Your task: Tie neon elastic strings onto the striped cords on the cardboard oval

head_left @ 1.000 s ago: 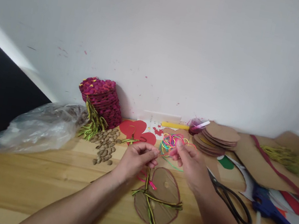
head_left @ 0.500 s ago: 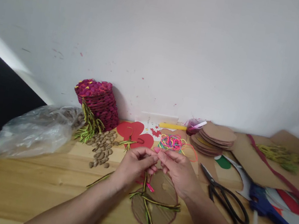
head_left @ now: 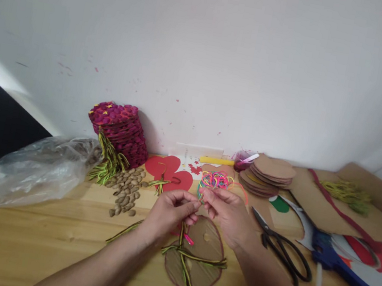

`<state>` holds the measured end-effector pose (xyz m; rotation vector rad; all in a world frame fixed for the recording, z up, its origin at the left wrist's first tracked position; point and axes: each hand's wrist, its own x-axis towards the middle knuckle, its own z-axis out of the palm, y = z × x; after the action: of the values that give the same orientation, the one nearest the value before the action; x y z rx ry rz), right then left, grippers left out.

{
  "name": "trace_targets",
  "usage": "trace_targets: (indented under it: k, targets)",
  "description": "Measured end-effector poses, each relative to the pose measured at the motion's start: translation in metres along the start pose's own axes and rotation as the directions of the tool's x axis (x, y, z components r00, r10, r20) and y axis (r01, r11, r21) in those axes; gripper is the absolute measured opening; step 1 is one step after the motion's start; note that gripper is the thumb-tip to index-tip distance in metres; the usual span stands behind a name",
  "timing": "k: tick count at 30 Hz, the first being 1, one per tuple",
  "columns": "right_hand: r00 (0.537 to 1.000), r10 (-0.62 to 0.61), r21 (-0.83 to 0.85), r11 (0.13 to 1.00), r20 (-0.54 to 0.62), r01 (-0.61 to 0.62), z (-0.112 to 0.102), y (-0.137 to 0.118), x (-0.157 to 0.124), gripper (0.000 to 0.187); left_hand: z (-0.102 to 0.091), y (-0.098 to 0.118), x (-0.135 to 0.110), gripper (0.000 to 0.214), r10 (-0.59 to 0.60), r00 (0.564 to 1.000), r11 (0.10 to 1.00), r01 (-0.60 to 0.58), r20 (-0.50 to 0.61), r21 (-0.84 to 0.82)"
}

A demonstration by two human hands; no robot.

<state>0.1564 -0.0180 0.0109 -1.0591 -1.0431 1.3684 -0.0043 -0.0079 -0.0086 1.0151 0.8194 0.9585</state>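
My left hand (head_left: 172,212) and my right hand (head_left: 228,214) meet at the fingertips, both closed in a pinch, raised over the far edge of a round cardboard disc (head_left: 204,278). Whatever thin thing sits between the fingertips is too small to make out. Across the disc lies a cross of green, yellow and black cords (head_left: 186,271), with its upper strands running under my left hand. A short pink cord (head_left: 189,239) shows beside that cross. Just beyond my right fingertips is a tangle of multicoloured cords (head_left: 217,179).
Black scissors (head_left: 283,248) and a blue-handled tool (head_left: 348,274) lie at right, below stacked cardboard discs (head_left: 272,172). Leftward are pistachio-like shells (head_left: 127,188), a tasselled magenta piece (head_left: 122,133) and a clear plastic bag (head_left: 30,174). Red paper shapes (head_left: 163,165) lie at the back.
My fingertips have shifted slightly, and the pink bit seen between them before no longer shows clearly. The whole view has moved a little, so things on the table sit further left.
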Motion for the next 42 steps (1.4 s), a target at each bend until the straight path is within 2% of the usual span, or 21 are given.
trace_targets:
  k: [12, 23, 42]
  targets:
    - [1.0, -0.002, 0.008, 1.0, -0.026, 0.002, -0.0026, -0.002, 0.0016, 0.03, 0.0015, 0.0014, -0.0013, 0.031, -0.019, 1.0, 1.0, 0.019, -0.008, 0.02]
    - [0.999, -0.008, 0.06, 0.998, -0.034, 0.01, -0.0045, -0.0015, 0.0021, 0.029, 0.0015, 0.0003, -0.0027, 0.026, -0.031, 1.0, 0.999, 0.031, 0.0, -0.016]
    - [0.999, -0.029, 0.022, 0.999, -0.043, 0.03, -0.0059, -0.0016, 0.0022, 0.031, 0.0019, -0.0015, -0.0016, 0.028, -0.04, 0.999, 0.999, 0.04, -0.017, -0.005]
